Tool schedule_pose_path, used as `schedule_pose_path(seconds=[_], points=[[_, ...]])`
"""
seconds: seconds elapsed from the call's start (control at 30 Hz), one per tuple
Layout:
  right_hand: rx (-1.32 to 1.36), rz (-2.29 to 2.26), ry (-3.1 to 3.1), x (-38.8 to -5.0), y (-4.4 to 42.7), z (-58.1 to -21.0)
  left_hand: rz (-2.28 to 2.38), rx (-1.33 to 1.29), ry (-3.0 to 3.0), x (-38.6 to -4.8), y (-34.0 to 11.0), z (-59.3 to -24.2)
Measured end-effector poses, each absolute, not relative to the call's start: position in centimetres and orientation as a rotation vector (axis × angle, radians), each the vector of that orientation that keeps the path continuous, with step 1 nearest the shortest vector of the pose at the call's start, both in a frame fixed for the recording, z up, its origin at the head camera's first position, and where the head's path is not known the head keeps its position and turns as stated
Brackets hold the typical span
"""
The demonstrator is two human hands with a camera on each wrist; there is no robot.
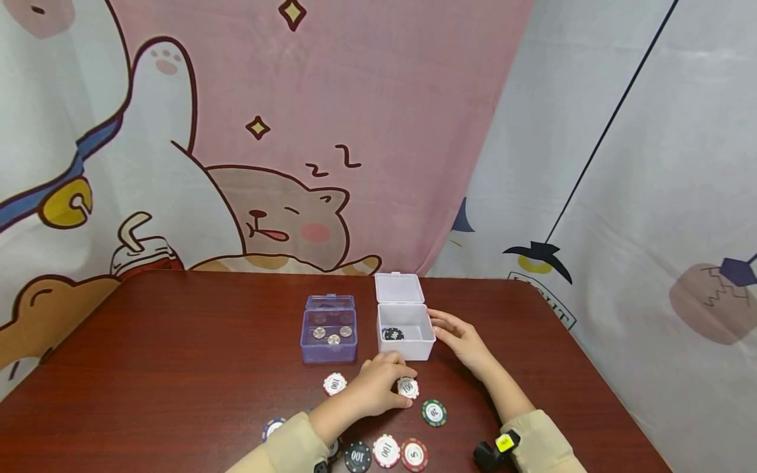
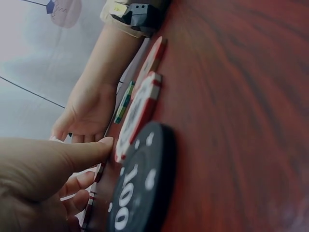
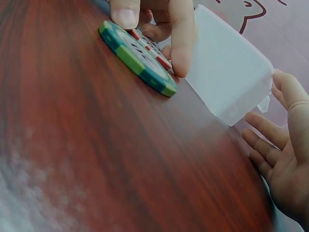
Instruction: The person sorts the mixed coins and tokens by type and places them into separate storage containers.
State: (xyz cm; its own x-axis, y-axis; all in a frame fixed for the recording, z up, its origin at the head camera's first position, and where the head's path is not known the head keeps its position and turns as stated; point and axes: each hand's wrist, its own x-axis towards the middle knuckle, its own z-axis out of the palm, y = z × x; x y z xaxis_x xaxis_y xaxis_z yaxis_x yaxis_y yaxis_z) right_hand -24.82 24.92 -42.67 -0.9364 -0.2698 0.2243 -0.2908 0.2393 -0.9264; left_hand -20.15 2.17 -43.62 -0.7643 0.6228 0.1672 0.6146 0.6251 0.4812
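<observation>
One printed cloth [image 1: 378,85] hangs behind, a dozing cartoon animal on its pink part. Below it we have a dark red wood-grained counter [image 1: 177,368]. Two boxes on it, side by side, lids up: a white box [image 1: 405,351] and, to its left, a translucent blue box [image 1: 329,355]. Hands next. We note the right hand [image 1: 464,338] spread, fingers straight, at the right wall of the white box. The left hand [image 1: 381,384], in front of that box, pinches a white 100 chip [image 1: 408,387] by its edges, thumb and finger on opposite sides, chip flat on the counter. Nearby we log a green 20 chip [image 1: 434,413]; nearer us, a black 100 chip [image 1: 357,457], a red-and-white chip [image 1: 386,451] and a red 5 chip [image 1: 414,454] in a row. Another dark chip [image 1: 393,335] lies inside the white box. Smallest: three silvery discs [image 1: 334,339] in the blue one.
</observation>
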Motion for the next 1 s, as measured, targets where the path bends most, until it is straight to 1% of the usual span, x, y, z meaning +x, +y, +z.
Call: schedule_pose_path(seconds=[0.33, 1.0], points=[[0.579, 1.839, -2.445, -24.65, 24.84, -42.65, 0.809, 1.079, 2.827, -20.15, 2.31, -43.66], [0.594, 1.826, -2.443, -24.77, 24.88, -42.55, 0.754, 1.207, 2.869, -20.33, 1.93, -43.4]])
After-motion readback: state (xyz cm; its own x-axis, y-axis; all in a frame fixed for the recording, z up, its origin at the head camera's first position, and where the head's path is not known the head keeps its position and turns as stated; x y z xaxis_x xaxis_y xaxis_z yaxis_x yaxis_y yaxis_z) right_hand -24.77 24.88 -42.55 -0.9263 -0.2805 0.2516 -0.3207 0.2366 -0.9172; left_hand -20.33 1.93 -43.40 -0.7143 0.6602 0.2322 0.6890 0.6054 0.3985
